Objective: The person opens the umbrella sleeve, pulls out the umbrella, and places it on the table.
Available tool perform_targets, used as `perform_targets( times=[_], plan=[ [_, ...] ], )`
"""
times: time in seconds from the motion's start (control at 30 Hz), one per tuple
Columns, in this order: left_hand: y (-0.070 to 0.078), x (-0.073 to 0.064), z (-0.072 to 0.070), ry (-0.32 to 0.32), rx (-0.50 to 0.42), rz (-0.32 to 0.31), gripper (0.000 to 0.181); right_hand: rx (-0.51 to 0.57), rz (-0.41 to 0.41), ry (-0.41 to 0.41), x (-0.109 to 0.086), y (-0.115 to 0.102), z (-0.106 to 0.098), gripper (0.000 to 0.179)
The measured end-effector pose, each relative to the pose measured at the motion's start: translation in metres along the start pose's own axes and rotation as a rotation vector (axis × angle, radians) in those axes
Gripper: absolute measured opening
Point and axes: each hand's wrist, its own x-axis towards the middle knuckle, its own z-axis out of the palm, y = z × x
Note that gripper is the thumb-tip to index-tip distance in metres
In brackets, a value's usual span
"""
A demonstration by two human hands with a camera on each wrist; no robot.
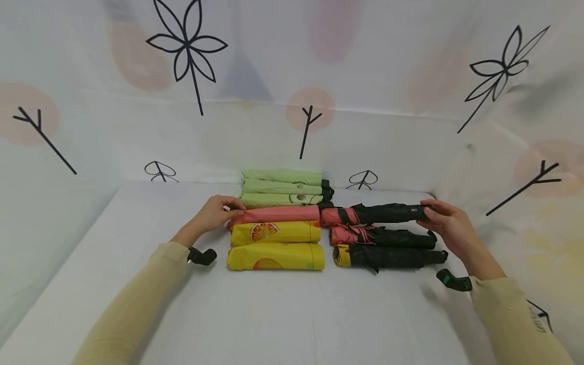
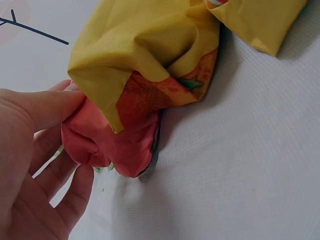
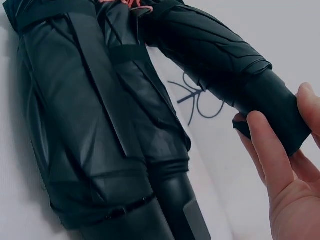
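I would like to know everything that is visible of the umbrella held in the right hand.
The folded umbrella has a pinkish-red left end and a black body of thin-looking cloth, with a dark strap crossing the red part. Its right end is a smooth black handle, gripped by the right hand. It points sideways, behind another red and black umbrella; table contact is unclear.

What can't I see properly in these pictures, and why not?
Left wrist view: part of the red umbrella, hidden by a yellow umbrella.
Right wrist view: the end of the leftmost black umbrella, cut off by the bottom edge.
Head view: writing on the right sleeve, too small to read.
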Motion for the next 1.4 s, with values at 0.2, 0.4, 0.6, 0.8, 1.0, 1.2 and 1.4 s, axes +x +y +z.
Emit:
perform_targets(
  times=[0.2, 0.4, 0.6, 0.8, 1.0, 1.2, 1.4],
  plan=[
    [-0.001, 0.001, 0.000, -0.001, -0.002, -0.012, 0.009, 0.064, -0.006, -0.012, -0.003, -0.001, -0.006, 0.028],
    [-0.001, 0.002, 0.000, -0.004, -0.003, -0.010, 0.009, 0.121, -0.021, -0.026, -0.004, -0.002, -0.008, 0.030],
    [-0.001, 0.002, 0.001, -0.002, -0.008, -0.017, 0.009, 0.155, -0.019, -0.021, -0.004, -0.001, -0.012, 0.031],
    [-0.001, 0.000, 0.001, -0.005, -0.008, -0.020, 0.009, 0.187, -0.002, -0.019, -0.005, 0.003, -0.020, 0.032],
    [-0.001, 0.000, 0.001, -0.003, -0.003, -0.022, 0.009, 0.197, 0.030, -0.043, -0.005, 0.009, -0.027, 0.033],
    [0.001, -0.002, 0.000, -0.001, -0.005, -0.020, 0.009, 0.171, 0.045, -0.042, -0.004, 0.012, -0.030, 0.034],
    [0.002, -0.003, -0.001, 0.000, -0.006, -0.027, 0.008, 0.063, 0.046, -0.028, -0.003, 0.011, -0.030, 0.034]
  ],
)
